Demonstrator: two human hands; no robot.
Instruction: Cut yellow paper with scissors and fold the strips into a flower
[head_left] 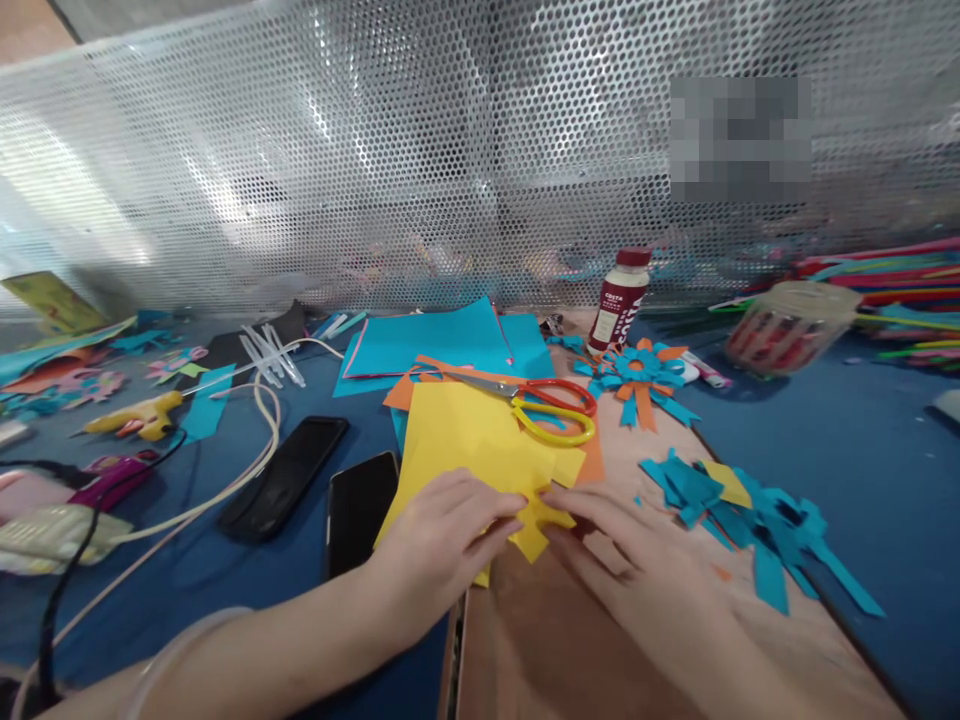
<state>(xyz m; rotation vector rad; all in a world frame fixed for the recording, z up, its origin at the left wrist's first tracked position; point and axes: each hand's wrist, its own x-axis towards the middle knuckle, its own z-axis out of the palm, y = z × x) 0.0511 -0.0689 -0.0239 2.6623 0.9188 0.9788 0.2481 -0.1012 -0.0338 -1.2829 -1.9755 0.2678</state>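
Between both hands is a small cut piece of yellow paper (pixel 534 535), shaped with several arms or petals. My left hand (pixel 450 530) pinches its left side between thumb and fingers. From the right, my right hand (pixel 626 545) pinches the opposite edge. Just behind them lies a sheet of yellow paper (pixel 465 430), partly hidden under my left hand. Scissors (pixel 555 405) with a red and a yellow handle rest on the sheet's far edge, with orange paper (pixel 420 380) beneath.
Blue sheets (pixel 427 340) lie behind. Two phones (pixel 289 475) and a yellow glue gun (pixel 142 415) with cables are leftward. Blue-orange paper flowers (pixel 637 375), blue paper pieces (pixel 780 530), a bottle (pixel 619 305) and a plastic jar (pixel 787 325) stand or lie rightward. A perforated metal screen (pixel 450 150) rises behind.
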